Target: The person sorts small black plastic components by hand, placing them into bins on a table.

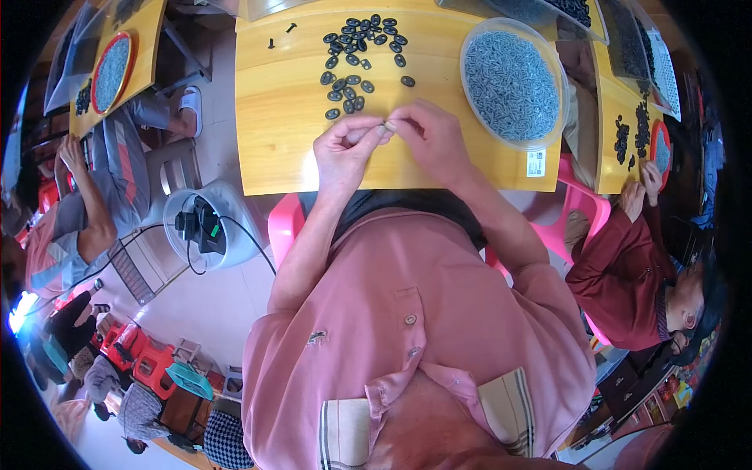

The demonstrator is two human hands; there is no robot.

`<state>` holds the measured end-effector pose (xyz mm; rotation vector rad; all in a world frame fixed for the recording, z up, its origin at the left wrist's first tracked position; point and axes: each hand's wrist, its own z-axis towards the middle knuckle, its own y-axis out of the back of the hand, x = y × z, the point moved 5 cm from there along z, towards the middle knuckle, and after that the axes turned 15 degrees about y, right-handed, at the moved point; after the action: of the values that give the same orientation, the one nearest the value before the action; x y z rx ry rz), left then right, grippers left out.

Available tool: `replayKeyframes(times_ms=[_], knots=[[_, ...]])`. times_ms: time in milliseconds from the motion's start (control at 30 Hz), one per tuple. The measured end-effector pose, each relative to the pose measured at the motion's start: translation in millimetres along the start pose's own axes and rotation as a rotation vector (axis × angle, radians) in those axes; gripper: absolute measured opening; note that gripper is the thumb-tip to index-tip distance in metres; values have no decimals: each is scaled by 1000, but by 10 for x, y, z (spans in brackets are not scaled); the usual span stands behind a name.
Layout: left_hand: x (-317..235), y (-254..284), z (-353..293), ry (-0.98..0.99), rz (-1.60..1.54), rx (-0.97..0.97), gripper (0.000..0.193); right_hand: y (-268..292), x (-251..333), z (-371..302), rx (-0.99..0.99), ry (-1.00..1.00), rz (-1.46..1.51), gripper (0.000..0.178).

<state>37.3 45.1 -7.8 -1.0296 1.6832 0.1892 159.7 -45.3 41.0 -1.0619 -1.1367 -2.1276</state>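
My left hand (346, 150) and my right hand (432, 142) meet above the near part of the yellow table (282, 149). Thumb and fingers of both are pinched together at one spot, and whatever small thing is between them is too hidden to name. Just beyond my fingertips lie several black oval pieces (348, 92), some showing small holes, loosely spread and bunched toward the far side. To the right of my right hand stands a round clear tub (468, 94) full of small grey-blue screw-like pieces (511, 88).
Two small black screw-like parts (291, 27) lie at the table's far left. A printed label (536, 164) is stuck near its front right edge. A white bucket (235, 254) with black cables stands left of me. Co-workers sit at tables on both sides.
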Motion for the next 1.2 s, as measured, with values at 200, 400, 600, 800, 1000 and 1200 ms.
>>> replayKeyframes(times_ms=[200,400,600,800,1000,1200], knots=[[-9,-5,14,-9,19,-6,12,13,52,44,-8,45,-38,8],[-18,94,22,-36,-151,-115,12,178,3,238,-147,222,-316,10],[8,98,40,-36,-138,-90,12,35,-237,248,170,158,-762,10],[-5,97,26,-40,-127,-79,12,131,-218,240,164,85,-493,14],[-40,52,30,-60,-297,-91,15,134,-163,168,240,-87,-153,17],[-40,-11,9,-92,-21,-115,16,82,-79,116,276,-240,-4,15]])
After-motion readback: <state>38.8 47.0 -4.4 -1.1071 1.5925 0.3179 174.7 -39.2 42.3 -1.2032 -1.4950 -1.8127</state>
